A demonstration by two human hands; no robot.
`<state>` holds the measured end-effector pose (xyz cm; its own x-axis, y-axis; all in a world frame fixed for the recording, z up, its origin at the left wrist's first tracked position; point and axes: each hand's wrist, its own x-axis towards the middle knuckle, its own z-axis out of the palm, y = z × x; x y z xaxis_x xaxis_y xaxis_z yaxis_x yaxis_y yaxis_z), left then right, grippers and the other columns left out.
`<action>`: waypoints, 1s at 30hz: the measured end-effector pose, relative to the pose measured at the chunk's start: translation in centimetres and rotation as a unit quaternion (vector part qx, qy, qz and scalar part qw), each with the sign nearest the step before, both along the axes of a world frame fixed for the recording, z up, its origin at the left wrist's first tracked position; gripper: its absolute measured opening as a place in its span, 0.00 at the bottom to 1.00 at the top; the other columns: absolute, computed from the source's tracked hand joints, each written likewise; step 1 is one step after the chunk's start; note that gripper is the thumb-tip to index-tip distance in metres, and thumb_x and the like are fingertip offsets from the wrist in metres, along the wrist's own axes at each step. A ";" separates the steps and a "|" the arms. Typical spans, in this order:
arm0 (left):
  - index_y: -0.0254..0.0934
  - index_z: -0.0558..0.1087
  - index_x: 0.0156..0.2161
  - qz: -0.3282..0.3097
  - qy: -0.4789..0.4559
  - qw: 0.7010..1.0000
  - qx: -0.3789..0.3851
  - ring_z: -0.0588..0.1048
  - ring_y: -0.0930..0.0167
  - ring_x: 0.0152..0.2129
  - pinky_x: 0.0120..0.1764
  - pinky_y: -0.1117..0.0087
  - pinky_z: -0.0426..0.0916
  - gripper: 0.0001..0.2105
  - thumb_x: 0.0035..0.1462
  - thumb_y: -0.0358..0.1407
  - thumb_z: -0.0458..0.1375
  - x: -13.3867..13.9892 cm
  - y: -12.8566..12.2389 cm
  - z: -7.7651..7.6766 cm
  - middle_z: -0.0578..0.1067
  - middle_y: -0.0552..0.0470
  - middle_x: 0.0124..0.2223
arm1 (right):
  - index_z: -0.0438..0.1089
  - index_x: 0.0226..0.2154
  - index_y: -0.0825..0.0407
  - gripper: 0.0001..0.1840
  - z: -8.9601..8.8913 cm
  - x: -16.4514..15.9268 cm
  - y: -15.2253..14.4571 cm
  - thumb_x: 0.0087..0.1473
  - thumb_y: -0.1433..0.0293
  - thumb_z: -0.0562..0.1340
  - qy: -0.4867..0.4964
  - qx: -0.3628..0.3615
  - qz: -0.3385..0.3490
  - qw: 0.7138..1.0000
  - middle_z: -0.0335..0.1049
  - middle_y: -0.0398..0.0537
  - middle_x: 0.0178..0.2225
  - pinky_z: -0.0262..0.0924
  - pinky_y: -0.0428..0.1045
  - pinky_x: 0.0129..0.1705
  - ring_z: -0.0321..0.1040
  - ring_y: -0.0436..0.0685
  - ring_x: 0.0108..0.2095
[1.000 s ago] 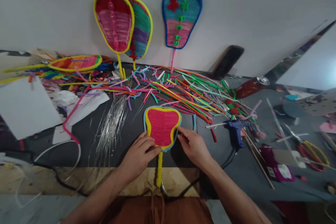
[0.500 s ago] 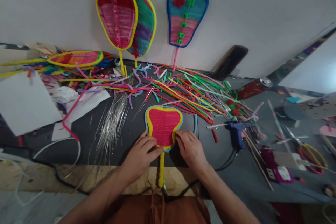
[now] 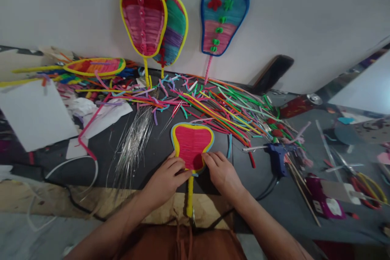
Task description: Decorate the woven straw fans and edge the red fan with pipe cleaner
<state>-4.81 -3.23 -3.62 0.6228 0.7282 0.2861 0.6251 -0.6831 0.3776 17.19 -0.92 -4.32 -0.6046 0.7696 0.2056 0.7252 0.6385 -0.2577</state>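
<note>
In front of me lies a small paddle-shaped fan (image 3: 192,146), with a pink-red face, a yellow rim and a light blue outer edge made of fuzzy pipe cleaners. Its yellow stem (image 3: 190,197) points toward my body. My left hand (image 3: 169,174) grips the fan's lower left edge, fingers bent over the rim. On the lower right edge, my right hand (image 3: 221,170) pinches the border between thumb and fingers. The fingertips partly cover both edges.
Loose pipe cleaners (image 3: 213,105) spread behind the fan, beside silver wires (image 3: 132,146). Finished fans (image 3: 144,20) lean on the wall. At right are a blue glue gun (image 3: 278,160), a red can (image 3: 300,105), scissors (image 3: 365,183) and a purple device (image 3: 326,201).
The whole view has shifted slightly, so things appear a little farther right. Both hands stay on the fan's lower edges with hardly any change.
</note>
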 end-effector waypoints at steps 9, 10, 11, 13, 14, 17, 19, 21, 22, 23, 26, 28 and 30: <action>0.42 0.73 0.42 0.011 0.007 0.999 -0.042 0.68 0.69 0.41 0.57 0.50 0.52 0.13 0.56 0.25 0.52 -0.2 0.2 0.3 0.72 0.52 0.37 | 0.67 0.44 0.53 0.14 0.3 0.5 0.6 0.58 0.78 0.51 0.063 -0.034 -0.035 0.997 0.72 0.50 0.37 0.64 0.53 0.40 0.65 0.59 0.36; 0.42 0.74 0.42 0.010 0.006 0.999 -0.049 0.68 0.69 0.40 0.57 0.50 0.52 0.12 0.56 0.26 0.53 -0.2 0.2 0.3 0.72 0.52 0.37 | 0.67 0.44 0.54 0.13 0.3 0.5 0.5 0.58 0.77 0.52 0.071 -0.032 -0.055 0.995 0.72 0.51 0.37 0.64 0.54 0.40 0.65 0.59 0.36; 0.42 0.74 0.42 0.011 0.005 0.999 -0.053 0.68 0.69 0.40 0.57 0.50 0.52 0.12 0.57 0.26 0.53 -0.2 0.2 0.3 0.72 0.52 0.37 | 0.67 0.43 0.55 0.12 0.2 0.5 0.3 0.58 0.76 0.53 0.077 -0.028 -0.077 0.994 0.72 0.52 0.36 0.63 0.54 0.40 0.65 0.59 0.36; 0.43 0.74 0.42 0.017 -0.005 0.998 -0.056 0.68 0.69 0.40 0.57 0.50 0.51 0.13 0.57 0.26 0.52 -0.2 0.3 0.4 0.72 0.52 0.37 | 0.68 0.42 0.56 0.10 0.2 0.6 -0.2 0.57 0.74 0.55 0.081 -0.023 -0.121 0.989 0.72 0.52 0.35 0.62 0.55 0.40 0.65 0.60 0.36; 0.43 0.74 0.42 0.019 -0.010 0.998 -0.056 0.68 0.69 0.40 0.57 0.50 0.51 0.13 0.57 0.25 0.51 -0.1 0.3 0.4 0.72 0.52 0.37 | 0.68 0.42 0.56 0.10 0.2 0.6 -0.4 0.57 0.73 0.56 0.081 -0.021 -0.137 0.987 0.72 0.53 0.35 0.62 0.55 0.40 0.65 0.60 0.36; 0.43 0.74 0.41 0.024 -0.019 0.998 -0.061 0.68 0.70 0.40 0.58 0.51 0.50 0.14 0.57 0.24 0.50 0.0 0.3 0.4 0.72 0.52 0.37 | 0.70 0.41 0.55 0.10 0.3 0.5 -1.0 0.58 0.72 0.56 0.073 -0.018 -0.159 0.984 0.72 0.52 0.37 0.60 0.55 0.42 0.64 0.59 0.37; 0.42 0.74 0.41 0.019 -0.020 0.997 -0.071 0.69 0.70 0.40 0.58 0.53 0.51 0.14 0.57 0.25 0.50 0.0 0.4 0.5 0.72 0.52 0.37 | 0.71 0.41 0.54 0.11 0.4 0.4 -1.2 0.58 0.71 0.56 0.071 -0.016 -0.168 0.983 0.73 0.52 0.37 0.60 0.54 0.42 0.64 0.59 0.37; 0.42 0.74 0.41 0.015 -0.024 0.997 -0.076 0.69 0.71 0.39 0.58 0.54 0.52 0.14 0.57 0.25 0.49 0.0 0.5 0.6 0.72 0.52 0.37 | 0.72 0.42 0.54 0.12 0.3 0.2 -1.3 0.58 0.71 0.56 0.082 -0.019 -0.178 0.980 0.72 0.52 0.38 0.60 0.54 0.42 0.63 0.59 0.37; 0.42 0.74 0.40 0.014 -0.030 0.997 -0.075 0.69 0.71 0.39 0.58 0.55 0.53 0.14 0.57 0.24 0.49 0.0 0.6 0.6 0.72 0.52 0.37 | 0.72 0.43 0.54 0.13 0.2 0.1 -1.4 0.58 0.72 0.55 0.092 -0.022 -0.183 0.979 0.72 0.53 0.39 0.59 0.55 0.42 0.62 0.59 0.38; 0.42 0.74 0.40 0.013 -0.035 0.997 -0.072 0.69 0.71 0.39 0.58 0.55 0.54 0.15 0.57 0.24 0.48 0.0 0.6 0.7 0.72 0.52 0.37 | 0.71 0.44 0.54 0.13 0.1 0.0 -1.6 0.58 0.72 0.55 0.103 -0.027 -0.187 0.977 0.72 0.53 0.41 0.59 0.56 0.43 0.61 0.59 0.39; 0.41 0.75 0.40 0.012 -0.044 0.997 -0.064 0.69 0.71 0.39 0.57 0.56 0.56 0.16 0.57 0.22 0.47 0.2 0.7 0.7 0.72 0.52 0.36 | 0.68 0.48 0.53 0.16 -0.2 -0.4 -2.1 0.58 0.73 0.53 0.134 -0.046 -0.204 0.969 0.70 0.54 0.47 0.58 0.59 0.46 0.60 0.61 0.44; 0.40 0.75 0.40 0.008 -0.041 0.997 -0.062 0.69 0.71 0.39 0.57 0.56 0.57 0.16 0.56 0.22 0.47 0.3 0.7 0.8 0.72 0.52 0.36 | 0.66 0.51 0.52 0.19 -0.4 -0.7 -2.6 0.59 0.73 0.52 0.143 -0.062 -0.211 0.965 0.69 0.54 0.49 0.58 0.59 0.45 0.60 0.61 0.45; 0.40 0.75 0.39 0.005 -0.037 0.997 -0.063 0.69 0.71 0.39 0.57 0.55 0.56 0.15 0.56 0.23 0.48 0.5 0.7 0.9 0.72 0.51 0.37 | 0.64 0.53 0.53 0.19 -0.5 -1.0 -3.0 0.59 0.73 0.52 0.138 -0.069 -0.212 0.965 0.69 0.54 0.49 0.58 0.60 0.44 0.60 0.61 0.45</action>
<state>-4.35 -2.53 -2.75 0.5954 0.7676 0.2374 0.5996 -0.6211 0.5046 16.23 -3.88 -4.79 -0.1659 0.9673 0.1919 0.8056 0.2452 -0.5393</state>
